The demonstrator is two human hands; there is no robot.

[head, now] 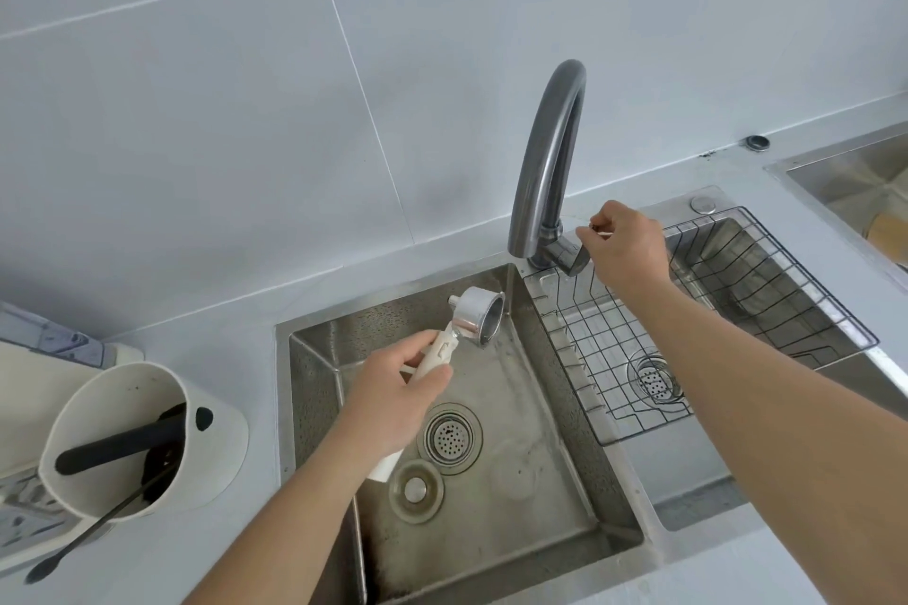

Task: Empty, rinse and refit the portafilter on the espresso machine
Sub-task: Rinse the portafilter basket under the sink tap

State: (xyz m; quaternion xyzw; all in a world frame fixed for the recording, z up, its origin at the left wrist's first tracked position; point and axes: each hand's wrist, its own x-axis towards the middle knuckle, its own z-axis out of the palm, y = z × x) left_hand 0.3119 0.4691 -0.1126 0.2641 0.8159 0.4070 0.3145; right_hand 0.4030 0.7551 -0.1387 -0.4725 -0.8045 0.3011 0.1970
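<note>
My left hand (pixel 393 388) grips the cream handle of the portafilter (pixel 479 317) and holds it over the left sink basin (pixel 565 481). Its metal basket end is tilted on its side, with the opening facing right, just below the spout of the grey tap (pixel 545 162). No water stream shows. My right hand (pixel 624 246) is closed on the tap's lever (pixel 572 255) at the base of the tap. The espresso machine is out of view.
A wire rack (pixel 712 310) sits in the right basin with a strainer inside it. The left basin has a drain strainer (pixel 449 437) and a loose plug (pixel 415 489). A white utensil holder (pixel 123 432) with black tools stands on the counter at left. A second sink (pixel 860 177) lies far right.
</note>
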